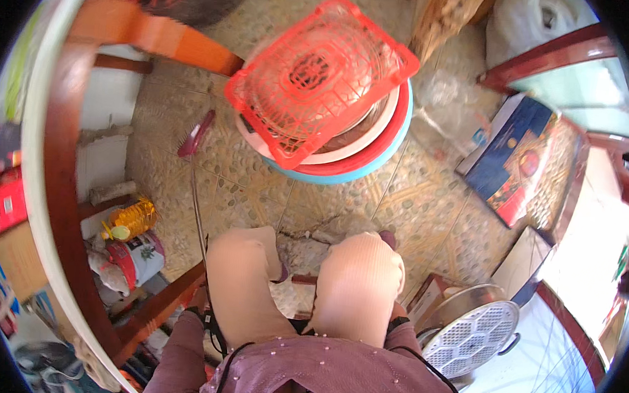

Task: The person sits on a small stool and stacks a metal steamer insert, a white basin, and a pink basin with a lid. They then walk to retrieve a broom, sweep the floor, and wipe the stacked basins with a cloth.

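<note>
A red plastic basket (pixel 321 78) with an openwork pattern lies over a stack of round basins on the tiled floor. The basins are pale pink (pixel 344 154), red (pixel 359 166) and light blue (pixel 337 180). Only a sliver of my left hand (pixel 196 297) shows beside my left thigh, past the dark cuff. Of my right hand (pixel 399 311), a small part is visible beside my right thigh. My legs hide the fingers of both, so what they touch cannot be told. A magenta hairbrush (pixel 196 135) lies left of the basins.
A wooden frame (pixel 63 154) stands at left, with a bottle of yellow oil (pixel 132 219) and a packaged bag (pixel 140 259) by it. A dark blue and red box (pixel 506 154), a clear plastic bag (pixel 449 118) and a metal steamer tray (pixel 470 338) are at right. A cable (pixel 198 205) crosses the floor.
</note>
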A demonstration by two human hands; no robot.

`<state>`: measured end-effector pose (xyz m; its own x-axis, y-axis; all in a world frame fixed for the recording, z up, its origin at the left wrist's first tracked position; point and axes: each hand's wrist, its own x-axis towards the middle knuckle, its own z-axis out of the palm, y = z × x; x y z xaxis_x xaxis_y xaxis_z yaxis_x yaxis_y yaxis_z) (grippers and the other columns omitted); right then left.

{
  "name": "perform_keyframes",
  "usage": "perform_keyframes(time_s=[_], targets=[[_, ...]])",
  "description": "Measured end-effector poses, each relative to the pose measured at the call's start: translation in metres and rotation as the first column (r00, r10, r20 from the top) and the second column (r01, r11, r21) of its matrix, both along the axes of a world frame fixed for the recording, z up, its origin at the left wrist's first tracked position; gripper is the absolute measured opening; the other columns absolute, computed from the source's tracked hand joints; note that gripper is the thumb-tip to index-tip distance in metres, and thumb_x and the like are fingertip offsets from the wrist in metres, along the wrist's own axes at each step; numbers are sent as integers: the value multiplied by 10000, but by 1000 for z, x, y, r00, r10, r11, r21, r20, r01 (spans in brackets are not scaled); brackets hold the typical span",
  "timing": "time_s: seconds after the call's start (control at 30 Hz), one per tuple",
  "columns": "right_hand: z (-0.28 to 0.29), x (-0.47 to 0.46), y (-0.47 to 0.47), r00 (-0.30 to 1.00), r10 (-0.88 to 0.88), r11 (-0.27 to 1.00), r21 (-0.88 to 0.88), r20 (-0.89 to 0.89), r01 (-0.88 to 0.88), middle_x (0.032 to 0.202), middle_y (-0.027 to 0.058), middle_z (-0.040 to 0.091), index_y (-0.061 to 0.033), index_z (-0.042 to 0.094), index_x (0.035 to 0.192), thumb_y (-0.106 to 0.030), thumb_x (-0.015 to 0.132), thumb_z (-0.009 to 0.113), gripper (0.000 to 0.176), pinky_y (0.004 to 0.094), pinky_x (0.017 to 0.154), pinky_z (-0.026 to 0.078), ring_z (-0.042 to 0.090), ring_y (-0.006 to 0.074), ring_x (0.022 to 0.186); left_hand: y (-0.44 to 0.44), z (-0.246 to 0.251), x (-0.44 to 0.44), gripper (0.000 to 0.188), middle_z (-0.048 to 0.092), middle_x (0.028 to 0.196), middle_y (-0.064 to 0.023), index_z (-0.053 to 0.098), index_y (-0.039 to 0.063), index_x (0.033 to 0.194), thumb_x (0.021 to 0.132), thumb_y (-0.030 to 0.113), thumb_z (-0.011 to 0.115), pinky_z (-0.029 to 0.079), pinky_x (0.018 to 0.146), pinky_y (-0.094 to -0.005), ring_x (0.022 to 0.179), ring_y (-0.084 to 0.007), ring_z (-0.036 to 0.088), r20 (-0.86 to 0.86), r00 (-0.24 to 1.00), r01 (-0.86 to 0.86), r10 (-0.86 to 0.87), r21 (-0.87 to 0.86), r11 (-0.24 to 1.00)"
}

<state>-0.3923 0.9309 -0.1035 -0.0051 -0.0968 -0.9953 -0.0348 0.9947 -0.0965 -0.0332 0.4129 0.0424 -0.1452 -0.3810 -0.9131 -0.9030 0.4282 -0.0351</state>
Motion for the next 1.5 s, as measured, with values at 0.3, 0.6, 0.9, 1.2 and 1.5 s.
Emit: perform_keyframes(time_s=[0.3, 0.6, 0.9, 1.2, 1.5], targets=[[47, -85, -43, 907, -414, 851, -385, -76, 356, 938, 87, 672, -56, 641, 1034, -198, 858, 572, 237, 334, 626, 508, 636, 196, 815, -1, -62, 68, 340, 650, 842, -204, 676, 45, 890, 835, 344, 525, 479, 751, -469, 788, -340, 625, -138, 874, 443, -466, -165, 881], [192, -135, -53, 355, -917, 287, -916, -179, 279, 955, 28, 644, -49, 569, 1151, -115, 924, 491, 250, 193, 611, 448, 590, 95, 772, 41, -139, 120, 270, 658, 796, -219, 694, 0, 793, 692, 250, 705, 513, 626, -413, 763, -319, 664, -370, 910, -306, 186, -298, 904], [327, -103, -210, 648, -739, 280, -959, -186, 45, 960, 5, 643, -76, 602, 1140, -184, 885, 574, 279, 239, 682, 460, 607, 115, 843, -4, -139, 125, 220, 526, 610, -98, 555, 65, 610, 661, 263, 634, 465, 528, -372, 582, -277, 542, -636, -110, 740, -764, -565, 364], [218, -114, -315, 521, -843, 287, -710, 132, 644, 1049, 57, 604, -68, 532, 1160, -188, 893, 549, 293, 318, 782, 500, 593, 183, 921, 1, 155, -132, 199, 616, 932, -76, 545, 10, 1090, 896, 53, 527, 487, 730, -253, 808, -130, 602, -884, -215, -435, 416, 468, 769], [103, -180, -369, 387, -898, 198, -594, 208, 780, 1030, 32, 566, -89, 551, 1064, -178, 844, 606, 244, 352, 770, 513, 569, 189, 951, -17, 151, -342, 173, 627, 893, -66, 548, 11, 1062, 910, 91, 527, 487, 712, -242, 764, -110, 601, -778, 61, -218, 626, 601, 769]])
